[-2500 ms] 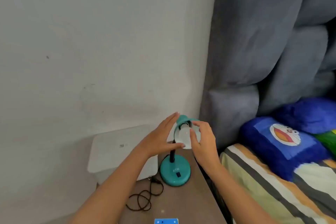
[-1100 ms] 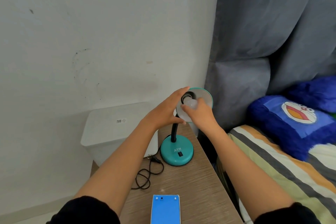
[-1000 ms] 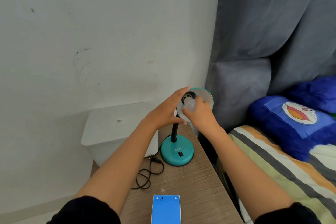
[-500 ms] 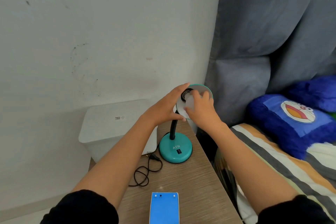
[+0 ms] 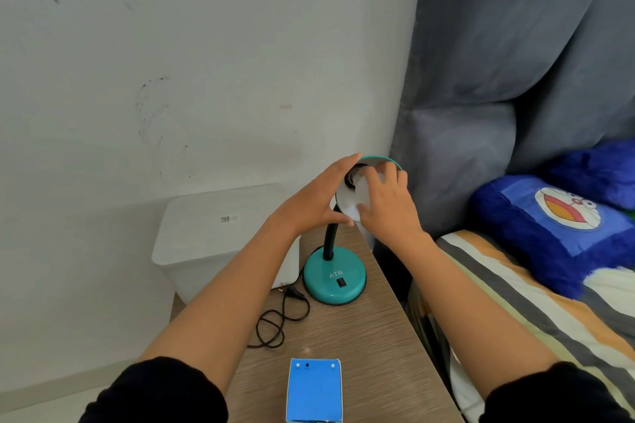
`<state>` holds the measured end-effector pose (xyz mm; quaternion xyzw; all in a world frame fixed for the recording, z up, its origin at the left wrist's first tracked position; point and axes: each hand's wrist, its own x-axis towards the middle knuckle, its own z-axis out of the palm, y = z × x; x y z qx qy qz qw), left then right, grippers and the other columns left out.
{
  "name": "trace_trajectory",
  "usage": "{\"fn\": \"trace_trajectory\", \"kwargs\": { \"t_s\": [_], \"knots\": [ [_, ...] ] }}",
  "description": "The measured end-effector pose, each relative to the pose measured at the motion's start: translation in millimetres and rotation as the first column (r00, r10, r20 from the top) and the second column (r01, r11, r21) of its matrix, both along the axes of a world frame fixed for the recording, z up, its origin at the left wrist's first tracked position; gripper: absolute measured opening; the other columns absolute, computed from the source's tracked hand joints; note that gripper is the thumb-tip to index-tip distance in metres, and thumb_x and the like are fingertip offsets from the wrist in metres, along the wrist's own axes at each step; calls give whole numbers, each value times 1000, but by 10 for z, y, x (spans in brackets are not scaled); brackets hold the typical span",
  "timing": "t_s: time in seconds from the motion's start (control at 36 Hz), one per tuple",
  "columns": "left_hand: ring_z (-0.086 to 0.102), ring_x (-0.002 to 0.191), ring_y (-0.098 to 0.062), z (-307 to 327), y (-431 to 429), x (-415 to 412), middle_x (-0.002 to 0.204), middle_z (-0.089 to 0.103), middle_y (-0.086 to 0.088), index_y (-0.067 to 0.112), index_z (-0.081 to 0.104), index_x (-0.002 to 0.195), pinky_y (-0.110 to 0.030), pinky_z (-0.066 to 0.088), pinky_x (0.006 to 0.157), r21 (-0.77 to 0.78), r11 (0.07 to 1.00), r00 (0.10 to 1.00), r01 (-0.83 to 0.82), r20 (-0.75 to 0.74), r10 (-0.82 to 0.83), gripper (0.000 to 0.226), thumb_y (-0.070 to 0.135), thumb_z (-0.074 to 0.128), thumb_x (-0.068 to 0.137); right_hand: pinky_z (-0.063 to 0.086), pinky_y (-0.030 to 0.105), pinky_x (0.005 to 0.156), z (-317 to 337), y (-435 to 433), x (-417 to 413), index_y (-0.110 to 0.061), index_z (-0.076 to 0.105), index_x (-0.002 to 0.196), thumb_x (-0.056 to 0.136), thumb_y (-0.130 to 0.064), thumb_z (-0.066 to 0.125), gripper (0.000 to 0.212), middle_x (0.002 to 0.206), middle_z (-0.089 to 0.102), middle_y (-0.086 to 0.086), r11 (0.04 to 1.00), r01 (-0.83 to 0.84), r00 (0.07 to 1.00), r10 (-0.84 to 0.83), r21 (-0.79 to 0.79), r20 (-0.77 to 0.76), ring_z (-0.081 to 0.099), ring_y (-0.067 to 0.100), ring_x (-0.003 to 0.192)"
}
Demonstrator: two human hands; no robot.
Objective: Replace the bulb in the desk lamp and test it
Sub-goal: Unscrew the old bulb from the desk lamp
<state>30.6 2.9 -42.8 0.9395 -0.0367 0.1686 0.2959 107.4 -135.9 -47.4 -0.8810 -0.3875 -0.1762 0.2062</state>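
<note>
At the bottom edge, black sleeves (image 5: 161, 391) are cut off by the frame, and a blue box (image 5: 314, 390) stands on the wooden table (image 5: 371, 347), its lower end cropped. Behind it, a black cord (image 5: 275, 323) is coiled on the tabletop, with its plug (image 5: 292, 291) lying loose beside the lamp base (image 5: 334, 275). The base is teal, marked with pale letters and a small black switch, and a black gooseneck (image 5: 329, 237) rises from it.

The lamp shade (image 5: 347, 203) is tilted toward the camera, so its pale inside is seen; only a thin teal rim shows above the fingers. The left hand (image 5: 311, 203) is wrapped around the shade's left edge, thumb beneath, holding it. The right hand (image 5: 386, 206) is closed around the white bulb (image 5: 362, 187), which sits at the dark socket (image 5: 354, 173) inside the shade. Most of the bulb is covered by the fingers, and how far it is seated in the socket cannot be told.

To the left, a white plastic bin (image 5: 213, 237) is set against the wall (image 5: 206, 62); its small label is too blurred to read. To the right, a striped bedcover (image 5: 536, 312) and a blue cartoon pillow (image 5: 556, 227) are partly cropped, with grey curtain (image 5: 515, 45) folds behind.
</note>
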Motion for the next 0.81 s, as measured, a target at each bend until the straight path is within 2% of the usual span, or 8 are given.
{"fn": "trace_trajectory", "kwargs": {
  "t_s": [0.08,0.17,0.28,0.36,0.42,0.53,0.67,0.81],
  "knots": [
    [17,124,13,8,-9,1,153,19,5,28,9,148,8,14,93,4,1000,1000,0,-5,0,106,20,80,70,43,42,93,-13,20,-16,-17,28,136,89,-45,49,59,132,33,16,996,10,988,4,91,-152,33,32,123],
    [14,123,15,12,-11,7,153,18,6,29,8,148,8,12,94,2,1000,1000,3,-8,-3,108,20,81,69,40,40,88,13,61,-20,-13,31,132,93,-42,43,50,126,35,19,986,27,955,24,167,-296,36,36,121],
    [16,123,14,4,0,-5,153,19,6,29,7,148,5,13,96,-6,1000,1000,2,-10,-2,108,20,81,69,35,41,99,18,31,-9,-15,36,133,89,-30,55,50,130,34,18,993,-52,979,71,107,-191,30,34,121],
    [17,124,13,9,-4,-21,153,19,6,30,7,148,-4,17,101,-11,1000,1000,-1,-13,1,107,21,80,70,44,39,95,7,-7,6,-20,37,135,86,-33,58,55,134,34,13,995,-62,993,69,77,-96,33,29,123],
    [17,125,12,18,-16,-24,153,19,6,30,7,148,-12,19,104,-11,1000,1000,0,-15,0,107,22,80,70,46,41,91,3,-1,-15,-19,32,137,89,-39,52,56,133,36,14,993,-31,989,46,111,-138,37,29,122],
    [15,123,15,23,-28,-1,153,18,8,32,6,148,-11,18,103,-6,1000,1000,2,-15,-2,109,21,81,69,44,44,89,37,61,-69,-12,29,134,93,-42,44,54,128,35,19,976,73,933,6,207,-359,43,35,116],
    [15,121,16,1,6,12,153,19,6,30,6,148,7,13,93,7,1000,1000,0,-8,0,109,22,81,69,38,39,97,27,14,-27,-18,37,132,83,-20,61,54,135,31,14,997,-55,995,59,51,-85,31,34,120],
    [13,121,17,5,-10,24,154,17,5,30,6,148,3,13,97,9,1000,1000,-1,-5,1,109,20,81,70,41,45,94,53,41,-32,-19,28,136,91,-43,46,54,131,31,17,981,10,915,70,195,-397,35,35,123]
  ]
}}
